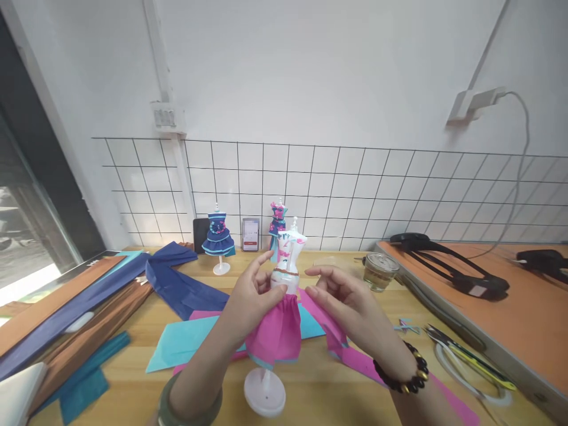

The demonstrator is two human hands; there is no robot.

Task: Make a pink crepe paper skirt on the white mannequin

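A small white dress form (pixel 287 283) with painted patches on its bodice stands in front of me, leaning slightly. Round its hips sits a gathered pink skirt (pixel 279 331) with a thin blue hem. My left hand (pixel 249 290) is closed about the form's waist, its thumb pressing near the skirt's top edge. Just to the right, my right hand (pixel 348 299) pinches a long pink strip (pixel 357 362), whose end reaches the skirt's waist. The strip trails under my right wrist. The form's round white base (pixel 265 392) rests on the table.
Behind stand a dress form in a blue dress (pixel 218 234), a phone (pixel 251 234) and another dressed form (pixel 278 213). Light blue sheets (pixel 177 343) lie beneath my left arm. On the right are a glass (pixel 380 271), a yellow cutter (pixel 481 367) and an orange board (pixel 519 319).
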